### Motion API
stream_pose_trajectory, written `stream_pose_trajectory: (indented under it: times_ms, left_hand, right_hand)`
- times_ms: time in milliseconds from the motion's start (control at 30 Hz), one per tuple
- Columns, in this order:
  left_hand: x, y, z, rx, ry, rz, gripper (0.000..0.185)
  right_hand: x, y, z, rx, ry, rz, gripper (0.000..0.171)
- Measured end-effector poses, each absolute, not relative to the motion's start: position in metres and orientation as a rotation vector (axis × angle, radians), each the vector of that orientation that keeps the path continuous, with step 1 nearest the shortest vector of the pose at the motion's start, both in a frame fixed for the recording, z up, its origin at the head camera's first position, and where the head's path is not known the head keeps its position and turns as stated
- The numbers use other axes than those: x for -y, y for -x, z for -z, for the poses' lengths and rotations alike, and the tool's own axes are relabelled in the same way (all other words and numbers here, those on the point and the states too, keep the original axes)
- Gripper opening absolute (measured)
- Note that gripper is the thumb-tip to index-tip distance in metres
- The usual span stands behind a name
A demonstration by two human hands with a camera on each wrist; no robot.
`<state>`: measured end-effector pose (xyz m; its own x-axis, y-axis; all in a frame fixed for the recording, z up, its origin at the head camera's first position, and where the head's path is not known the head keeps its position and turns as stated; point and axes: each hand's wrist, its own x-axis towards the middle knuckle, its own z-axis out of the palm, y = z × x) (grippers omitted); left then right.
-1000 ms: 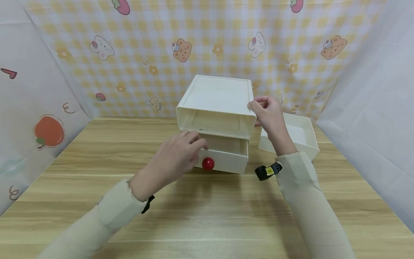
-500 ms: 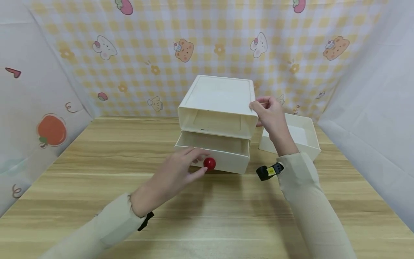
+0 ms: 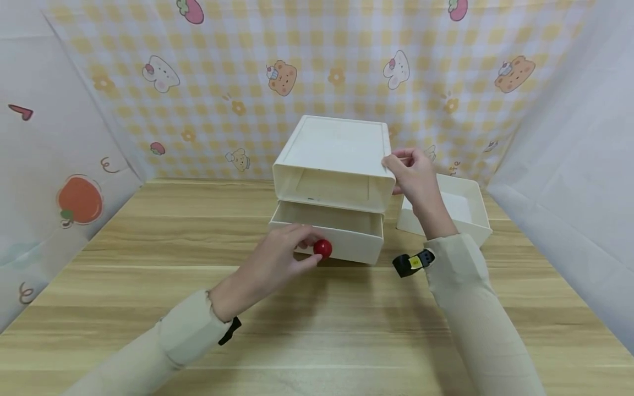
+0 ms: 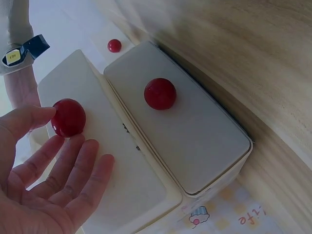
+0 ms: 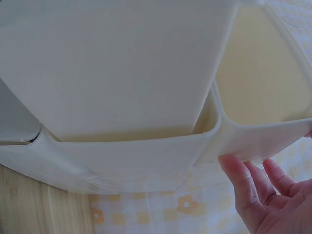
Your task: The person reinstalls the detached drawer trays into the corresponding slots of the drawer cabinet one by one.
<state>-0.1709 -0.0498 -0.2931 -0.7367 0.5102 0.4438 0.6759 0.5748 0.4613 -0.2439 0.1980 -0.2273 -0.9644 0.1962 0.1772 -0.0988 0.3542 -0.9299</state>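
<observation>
- Left hand [image 3: 272,256] narrows around the red knob [image 3: 323,248], compared with half a second ago. Therefore the white drawer [image 3: 354,246] seems better under its control, though it hardly moves. The drawer stands partly pulled out, under the open-fronted upper housing [image 3: 342,146]; right hand [image 3: 416,176] rests against the housing's side.
- From the left wrist, thumb and fingertips pinch the knob, which looks round and glossy. Another knob [image 4: 160,93] sits on the neighbouring drawer front [image 4: 195,139].
- From the right wrist, the drawer's wall looks smooth and plain; the right fingers touch the housing from outside, only loosely bent.
</observation>
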Motion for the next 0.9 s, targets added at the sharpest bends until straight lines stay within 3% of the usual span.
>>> stream_pose_trajectory:
  times_ms: [900]
  left_hand:
    - [0.042,0.204,0.288,2.608,0.979,0.829,0.02]
  right_hand:
    - [-0.198,0.244,0.227,2.353,0.083,-1.651,0.035]
